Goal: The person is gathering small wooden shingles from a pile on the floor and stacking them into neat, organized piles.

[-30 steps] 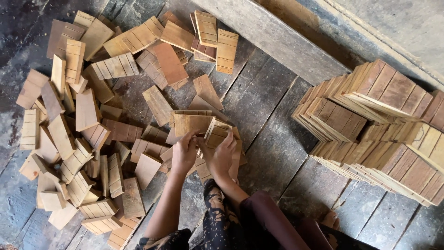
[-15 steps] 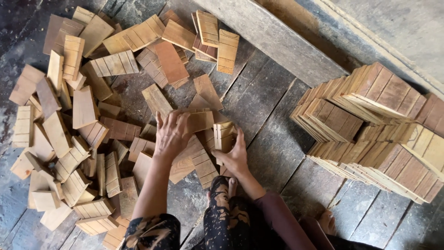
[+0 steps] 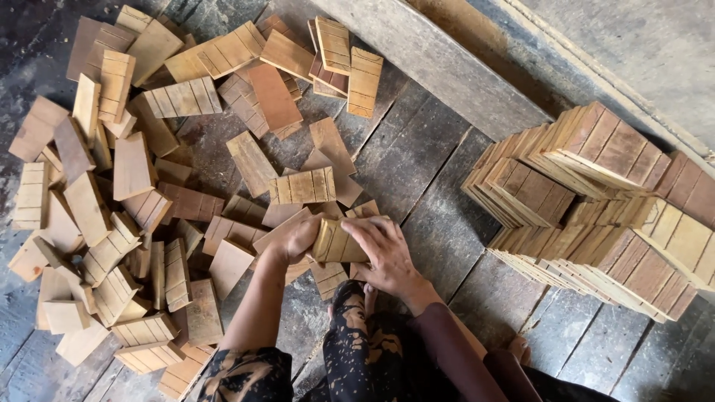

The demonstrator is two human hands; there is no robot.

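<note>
Dark worn floorboards (image 3: 417, 160) carry scattered tan slatted wooden panels (image 3: 112, 216) at left. Centre, the left hand (image 3: 296, 237) and right hand (image 3: 387, 257) clasp a small bundle of pale wooden panels (image 3: 337, 242); neat stacked panels (image 3: 596, 201) stand right.

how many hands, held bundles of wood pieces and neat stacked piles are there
Hands: 2, left hand and right hand
Held bundle of wood pieces: 1
Stacked pile of wood panels: 1
Total: 4

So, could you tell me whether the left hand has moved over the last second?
Yes: the left hand came back toward the body, off the loose plank pile.
</note>
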